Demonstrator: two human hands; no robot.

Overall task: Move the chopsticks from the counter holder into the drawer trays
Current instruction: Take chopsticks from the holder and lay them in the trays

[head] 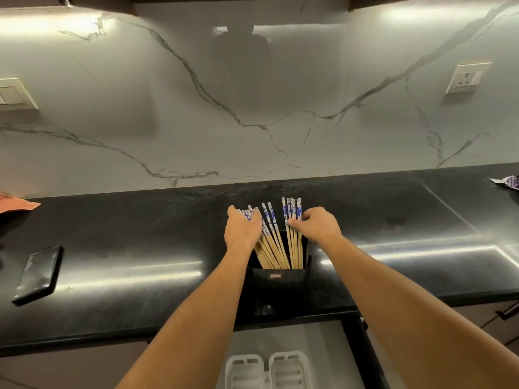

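Observation:
A black holder [279, 282] stands on the black counter near its front edge, full of wooden chopsticks [276, 248] with blue-and-white tops. My left hand [243, 231] wraps around the left bunch of chopsticks near their tops. My right hand [316, 224] pinches the right bunch with fingers and thumb. Two chopsticks stand free between the hands. Below the counter an open drawer shows two white slotted trays [269, 369], partly cut off by the frame's bottom edge.
A black phone [38, 275] lies on the counter [126, 234] at the left. An orange cloth [16, 206] sits at the far left edge, a patterned cloth [509, 182] at the far right. A marble wall with sockets [467, 77] rises behind.

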